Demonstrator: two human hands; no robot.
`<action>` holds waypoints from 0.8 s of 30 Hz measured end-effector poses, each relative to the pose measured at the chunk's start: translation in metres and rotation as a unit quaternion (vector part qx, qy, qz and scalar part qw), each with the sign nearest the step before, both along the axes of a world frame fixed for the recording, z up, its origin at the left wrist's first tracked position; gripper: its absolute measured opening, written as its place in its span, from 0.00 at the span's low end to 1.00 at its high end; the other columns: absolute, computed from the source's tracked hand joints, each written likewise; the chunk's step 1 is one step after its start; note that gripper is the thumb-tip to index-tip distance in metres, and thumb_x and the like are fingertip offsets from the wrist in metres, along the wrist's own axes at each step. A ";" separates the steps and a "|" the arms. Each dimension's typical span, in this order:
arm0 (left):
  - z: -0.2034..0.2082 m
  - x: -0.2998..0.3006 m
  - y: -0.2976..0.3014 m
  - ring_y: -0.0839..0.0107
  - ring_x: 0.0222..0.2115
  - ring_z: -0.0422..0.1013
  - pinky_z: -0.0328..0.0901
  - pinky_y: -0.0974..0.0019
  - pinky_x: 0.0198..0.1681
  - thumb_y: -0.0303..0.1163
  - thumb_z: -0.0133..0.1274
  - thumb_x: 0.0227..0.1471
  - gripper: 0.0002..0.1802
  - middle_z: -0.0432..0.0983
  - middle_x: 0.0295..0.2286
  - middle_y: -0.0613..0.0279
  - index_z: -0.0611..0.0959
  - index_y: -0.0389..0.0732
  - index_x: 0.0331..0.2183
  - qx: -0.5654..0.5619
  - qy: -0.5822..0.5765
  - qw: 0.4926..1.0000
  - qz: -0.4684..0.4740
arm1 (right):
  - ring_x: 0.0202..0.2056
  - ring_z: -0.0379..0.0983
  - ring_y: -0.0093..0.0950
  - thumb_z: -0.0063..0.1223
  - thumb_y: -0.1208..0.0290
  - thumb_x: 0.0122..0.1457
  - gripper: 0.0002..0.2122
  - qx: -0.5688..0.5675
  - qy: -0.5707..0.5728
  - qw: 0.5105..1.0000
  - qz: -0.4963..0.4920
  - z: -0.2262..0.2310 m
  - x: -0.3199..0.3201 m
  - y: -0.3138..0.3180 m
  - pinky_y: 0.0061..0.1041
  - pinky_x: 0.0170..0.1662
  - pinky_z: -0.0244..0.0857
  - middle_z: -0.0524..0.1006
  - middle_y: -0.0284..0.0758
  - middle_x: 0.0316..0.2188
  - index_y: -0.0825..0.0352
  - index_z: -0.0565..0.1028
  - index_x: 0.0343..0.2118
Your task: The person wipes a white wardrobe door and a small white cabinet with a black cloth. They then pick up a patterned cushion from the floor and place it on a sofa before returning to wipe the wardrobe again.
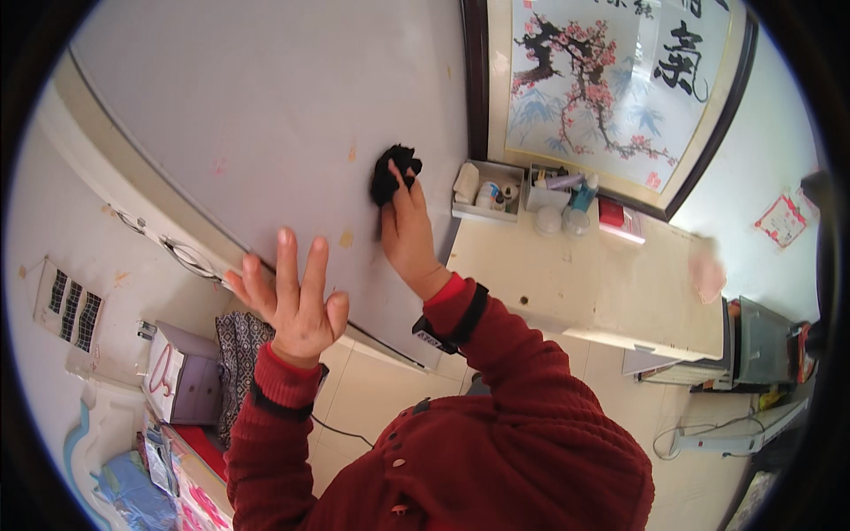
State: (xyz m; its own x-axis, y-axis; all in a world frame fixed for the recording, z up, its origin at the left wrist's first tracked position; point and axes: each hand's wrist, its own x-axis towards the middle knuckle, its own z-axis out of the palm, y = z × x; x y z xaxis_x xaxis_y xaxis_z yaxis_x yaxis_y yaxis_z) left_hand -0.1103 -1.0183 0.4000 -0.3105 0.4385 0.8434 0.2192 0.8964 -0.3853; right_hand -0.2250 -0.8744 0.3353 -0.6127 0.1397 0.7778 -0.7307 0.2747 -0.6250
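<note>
My right hand (412, 237) presses a crumpled black cloth (394, 175) against a large pale grey panel (257, 106), its fingers closed on the cloth. A few small yellowish marks (346, 238) show on the panel, one of them just left of my right hand. By the panel's pale edge, my left hand (297, 301) is raised with fingers spread and nothing in it. Its fingertips are near the panel, but I cannot tell whether they touch it.
To the right stands a cream cabinet (620, 283) with small grey boxes (491, 188) of bottles and a red box (611, 211) on top. A framed blossom picture (593, 97) leans behind them. At lower left are a purple drawer box (197, 389) and patterned fabric (243, 345).
</note>
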 end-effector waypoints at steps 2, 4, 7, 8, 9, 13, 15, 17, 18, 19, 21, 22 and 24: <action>-0.002 0.000 -0.001 0.48 0.63 0.36 0.26 0.43 0.62 0.42 0.35 0.54 0.26 0.60 0.57 0.52 0.78 0.44 0.49 -0.001 0.008 1.000 -0.006 | 0.55 0.56 0.54 0.40 0.86 0.51 0.26 -0.002 0.027 1.000 -0.011 0.012 -0.038 0.014 0.40 0.57 0.55 0.62 0.54 0.53 0.69 0.60 0.57; -0.003 0.000 -0.002 0.47 0.63 0.35 0.27 0.39 0.62 0.43 0.34 0.55 0.27 0.60 0.56 0.49 0.77 0.42 0.49 0.000 0.005 1.000 0.005 | 0.56 0.56 0.53 0.40 0.86 0.51 0.25 -0.011 0.035 0.999 -0.022 0.018 -0.076 0.028 0.39 0.57 0.55 0.62 0.48 0.55 0.70 0.61 0.55; -0.005 0.002 -0.001 0.46 0.63 0.34 0.28 0.39 0.62 0.46 0.32 0.58 0.28 0.59 0.56 0.47 0.77 0.41 0.49 0.001 0.009 1.000 0.016 | 0.52 0.59 0.54 0.40 0.84 0.53 0.24 -0.038 0.002 0.999 -0.021 0.020 -0.139 0.048 0.38 0.55 0.58 0.63 0.55 0.52 0.70 0.62 0.55; -0.005 0.003 -0.001 0.44 0.63 0.33 0.30 0.39 0.61 0.50 0.31 0.59 0.30 0.59 0.56 0.45 0.75 0.40 0.50 -0.010 0.006 0.999 0.035 | 0.44 0.63 0.53 0.39 0.83 0.55 0.21 -0.035 0.024 0.998 -0.052 0.019 -0.160 0.053 0.36 0.48 0.61 0.65 0.53 0.45 0.70 0.62 0.55; -0.005 0.004 0.000 0.42 0.62 0.35 0.32 0.39 0.61 0.49 0.30 0.59 0.30 0.58 0.56 0.43 0.74 0.39 0.50 -0.017 0.010 0.999 0.043 | 0.44 0.63 0.53 0.41 0.81 0.56 0.19 -0.035 -0.001 0.998 -0.052 0.017 -0.180 0.061 0.36 0.47 0.61 0.65 0.53 0.44 0.71 0.63 0.52; -0.007 0.007 0.003 0.42 0.63 0.30 0.32 0.40 0.62 0.51 0.30 0.59 0.31 0.58 0.56 0.42 0.74 0.38 0.50 -0.004 -0.003 0.997 0.077 | 0.43 0.65 0.54 0.41 0.75 0.58 0.17 -0.023 -0.044 0.992 -0.113 0.011 -0.255 0.087 0.40 0.46 0.62 0.68 0.54 0.42 0.74 0.64 0.51; -0.009 0.009 0.004 0.42 0.63 0.29 0.32 0.40 0.62 0.51 0.30 0.60 0.31 0.58 0.56 0.43 0.74 0.38 0.50 0.002 -0.007 0.996 0.094 | 0.42 0.66 0.55 0.41 0.72 0.58 0.19 0.009 -0.084 0.981 -0.176 0.009 -0.289 0.095 0.41 0.46 0.62 0.68 0.56 0.42 0.75 0.64 0.51; -0.010 0.010 0.004 0.42 0.63 0.29 0.31 0.40 0.62 0.51 0.31 0.59 0.31 0.58 0.56 0.42 0.74 0.39 0.50 -0.011 -0.008 0.993 0.116 | 0.44 0.64 0.56 0.39 0.75 0.57 0.20 0.010 -0.116 0.981 -0.152 0.007 -0.316 0.107 0.41 0.48 0.61 0.66 0.61 0.43 0.80 0.63 0.51; -0.010 0.011 0.004 0.42 0.62 0.29 0.31 0.40 0.62 0.50 0.31 0.59 0.30 0.58 0.56 0.42 0.74 0.39 0.50 -0.012 -0.007 0.992 0.122 | 0.44 0.64 0.56 0.38 0.74 0.57 0.21 0.000 -0.109 0.981 -0.158 0.007 -0.326 0.110 0.41 0.49 0.61 0.66 0.62 0.43 0.79 0.63 0.52; -0.011 0.011 0.004 0.41 0.62 0.30 0.31 0.40 0.62 0.50 0.31 0.59 0.30 0.59 0.56 0.42 0.74 0.39 0.50 -0.006 -0.005 0.992 0.122 | 0.43 0.65 0.57 0.38 0.74 0.56 0.21 -0.010 -0.146 0.979 -0.140 0.007 -0.333 0.114 0.42 0.49 0.61 0.67 0.62 0.42 0.79 0.63 0.53; -0.011 0.011 0.003 0.41 0.62 0.31 0.32 0.40 0.62 0.48 0.31 0.59 0.29 0.59 0.56 0.43 0.75 0.39 0.50 -0.015 -0.001 0.991 0.132 | 0.42 0.66 0.57 0.39 0.74 0.56 0.22 -0.008 -0.142 0.979 -0.148 0.008 -0.340 0.116 0.42 0.48 0.61 0.67 0.63 0.42 0.78 0.63 0.53; -0.011 0.011 0.003 0.41 0.62 0.32 0.33 0.40 0.62 0.48 0.32 0.59 0.29 0.60 0.55 0.43 0.75 0.39 0.50 -0.012 0.003 0.992 0.129 | 0.42 0.66 0.57 0.39 0.74 0.56 0.22 -0.002 -0.152 0.977 -0.148 0.009 -0.340 0.117 0.42 0.48 0.61 0.67 0.63 0.42 0.77 0.63 0.53; -0.011 0.009 0.003 0.40 0.62 0.36 0.34 0.40 0.61 0.47 0.31 0.59 0.29 0.60 0.55 0.41 0.74 0.37 0.50 -0.023 0.009 0.992 0.122 | 0.42 0.66 0.56 0.39 0.74 0.56 0.22 0.003 -0.174 0.973 -0.150 0.012 -0.332 0.114 0.42 0.48 0.62 0.67 0.63 0.41 0.77 0.63 0.54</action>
